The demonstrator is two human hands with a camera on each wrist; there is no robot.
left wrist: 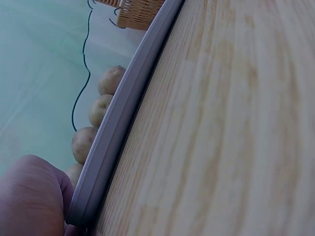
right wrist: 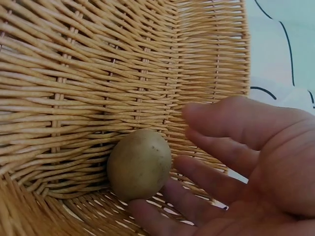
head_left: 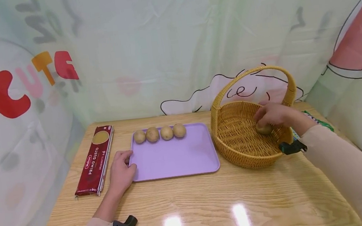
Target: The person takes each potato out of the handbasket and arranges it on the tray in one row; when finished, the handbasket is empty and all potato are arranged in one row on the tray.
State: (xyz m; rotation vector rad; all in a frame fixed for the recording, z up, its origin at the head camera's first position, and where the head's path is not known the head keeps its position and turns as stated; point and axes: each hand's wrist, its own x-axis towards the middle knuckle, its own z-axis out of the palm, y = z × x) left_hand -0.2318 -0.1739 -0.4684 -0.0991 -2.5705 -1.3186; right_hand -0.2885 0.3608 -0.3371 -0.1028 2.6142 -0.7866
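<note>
My right hand (head_left: 273, 114) reaches inside the wicker basket (head_left: 250, 159). Seen from the right wrist, its fingers (right wrist: 197, 206) spread beside and partly under a single potato (right wrist: 140, 164), touching it, while the thumb stands apart from it. This potato lies against the woven side of the basket. On the left, my left hand (head_left: 121, 172) holds the left edge of the lilac tray (head_left: 176, 158). The left wrist view shows fingers at the tray's corner, partly hidden by the rim. Several potatoes (head_left: 167, 133) form a row along the tray's far edge.
A red spaghetti packet (head_left: 94, 162) lies left of the tray on the wooden table (head_left: 191, 201). The basket's tall handle (head_left: 247, 73) arches over its opening. Partly hidden behind the basket is a green patterned item (head_left: 319, 121). A printed curtain (head_left: 147, 49) hangs behind.
</note>
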